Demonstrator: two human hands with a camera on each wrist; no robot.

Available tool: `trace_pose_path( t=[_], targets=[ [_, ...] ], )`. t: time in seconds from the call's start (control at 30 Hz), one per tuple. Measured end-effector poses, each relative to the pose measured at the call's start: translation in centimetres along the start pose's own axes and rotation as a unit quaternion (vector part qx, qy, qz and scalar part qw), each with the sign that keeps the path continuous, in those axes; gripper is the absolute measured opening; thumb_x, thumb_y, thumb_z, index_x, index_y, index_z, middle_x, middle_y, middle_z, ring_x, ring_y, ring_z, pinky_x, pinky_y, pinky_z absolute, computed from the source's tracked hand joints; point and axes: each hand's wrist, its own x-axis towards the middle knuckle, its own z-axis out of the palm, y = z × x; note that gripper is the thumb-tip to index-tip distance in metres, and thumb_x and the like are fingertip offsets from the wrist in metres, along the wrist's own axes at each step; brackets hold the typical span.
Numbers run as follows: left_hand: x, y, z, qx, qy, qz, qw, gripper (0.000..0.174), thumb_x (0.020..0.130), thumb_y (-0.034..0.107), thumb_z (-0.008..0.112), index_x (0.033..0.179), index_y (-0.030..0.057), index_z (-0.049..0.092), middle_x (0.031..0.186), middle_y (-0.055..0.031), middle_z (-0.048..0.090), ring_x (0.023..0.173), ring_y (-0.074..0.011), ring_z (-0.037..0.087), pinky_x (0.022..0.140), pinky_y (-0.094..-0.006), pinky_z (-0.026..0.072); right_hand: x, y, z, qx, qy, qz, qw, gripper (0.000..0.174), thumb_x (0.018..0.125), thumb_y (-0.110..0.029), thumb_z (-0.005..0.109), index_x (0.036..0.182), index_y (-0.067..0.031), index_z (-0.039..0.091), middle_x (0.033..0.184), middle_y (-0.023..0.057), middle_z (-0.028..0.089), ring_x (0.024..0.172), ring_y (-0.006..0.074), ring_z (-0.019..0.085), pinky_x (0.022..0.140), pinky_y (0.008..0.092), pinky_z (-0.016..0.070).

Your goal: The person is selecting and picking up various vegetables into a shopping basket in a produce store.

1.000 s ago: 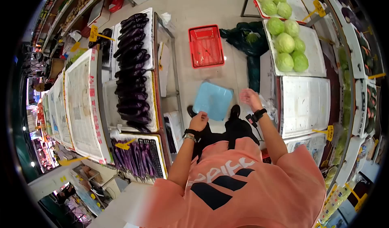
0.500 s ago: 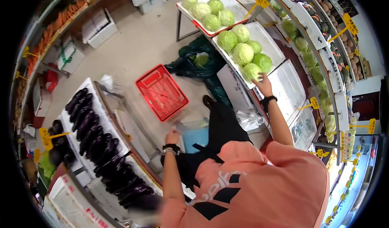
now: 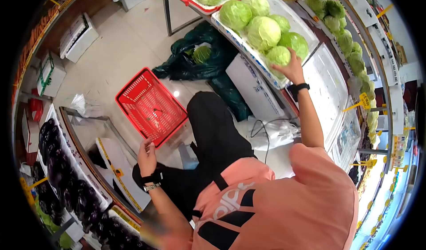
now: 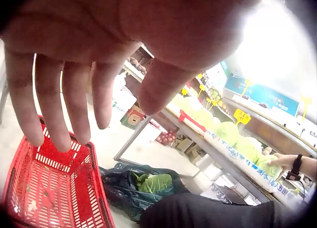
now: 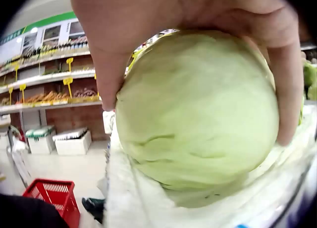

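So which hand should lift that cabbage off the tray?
Probably the right hand: its fingers curl round the cabbage. The left hand hangs open, away by the red basket.

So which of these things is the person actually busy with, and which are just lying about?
In hand: right hand grips a cabbage; left hand open, near the red basket.
Lying about: other cabbages, purple aubergines, dark green bag, white boxes on the floor.
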Motion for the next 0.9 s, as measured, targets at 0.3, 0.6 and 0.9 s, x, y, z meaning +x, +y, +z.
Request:
trace_pose_path(
  t=[0.3,0.6,0.9],
  targets=[
    [-6.1,0.0,-1.8,-0.059,0.084,0.011,0.995,0.030,0.101,0.020,0.059,0.123,-0.0010,0.062,0.110,-0.0117,0.070,0.098,-0.0174,0.066,0.088,-0.0317,0.0509,-1.8,1.8,-2.1,0.457,0.002,0.022,0.889,0.093,0.075,-0.041,0.085,0.147,-0.0060,0.037,0.135,0.0240,0.055,0.113,0.0343,0.064,0.094,0.0443,0.0556],
    [-9.0,5.9,-0.9,-0.113,0.057,0.119,0.985,0.028,0.100,0.015,0.061,0.123,-0.0012,0.061,0.112,-0.0137,0.070,0.103,-0.0185,0.067,0.089,-0.0315,0.0531,-8.6,-8.1,-0.4,0.803,-0.307,-0.083,0.504,0.106,0.078,-0.072,0.068,0.154,-0.0086,0.032,0.154,0.0138,0.041,0.137,0.0338,0.046,0.109,0.0534,0.0430],
    [-8.3,11.0,-10.3,-0.038,0.187,0.133,0.972,0.024,0.099,0.017,0.062,0.118,0.0019,0.066,0.110,-0.0075,0.071,0.103,-0.0149,0.066,0.090,-0.0296,0.0502,-11.7,-34.9,6.0,0.553,-0.357,-0.324,0.680,0.082,0.078,-0.021,0.084,0.144,-0.0023,0.039,0.139,0.0133,0.051,0.126,0.0226,0.054,0.108,0.0368,0.0427]
  ],
)
